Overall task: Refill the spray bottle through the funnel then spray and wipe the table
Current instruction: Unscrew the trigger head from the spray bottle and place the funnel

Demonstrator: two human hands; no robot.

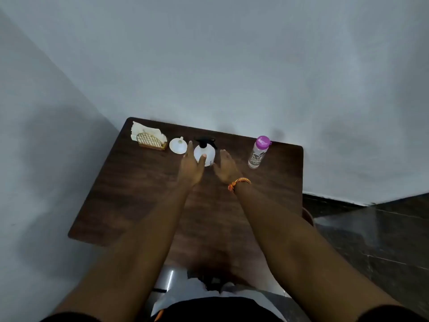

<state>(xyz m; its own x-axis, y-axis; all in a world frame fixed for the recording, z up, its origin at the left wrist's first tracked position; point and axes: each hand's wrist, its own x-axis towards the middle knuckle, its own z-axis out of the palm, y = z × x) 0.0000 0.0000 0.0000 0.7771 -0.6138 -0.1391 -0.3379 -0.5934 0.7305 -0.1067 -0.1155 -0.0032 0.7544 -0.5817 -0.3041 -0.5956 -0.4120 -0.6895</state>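
Observation:
A white spray bottle [207,152] with a black trigger head stands upright at the far middle of the dark wooden table [130,196]. My left hand [191,167] reaches to its left side, fingers apart, thumb against the bottle's body. My right hand [226,169] is open just right of the bottle, apart from it, blurred by motion. A white funnel [178,145] lies left of the bottle. A clear water bottle [258,152] with a purple cap stands at the far right. Paper napkins [145,132] sit in a gold wire holder [152,141] at the far left corner.
The table stands in a corner, with grey walls behind it and to the left. Dark tiled floor [376,231] lies to the right. A chair edge [307,216] shows at the table's right side. My lap is at the near edge.

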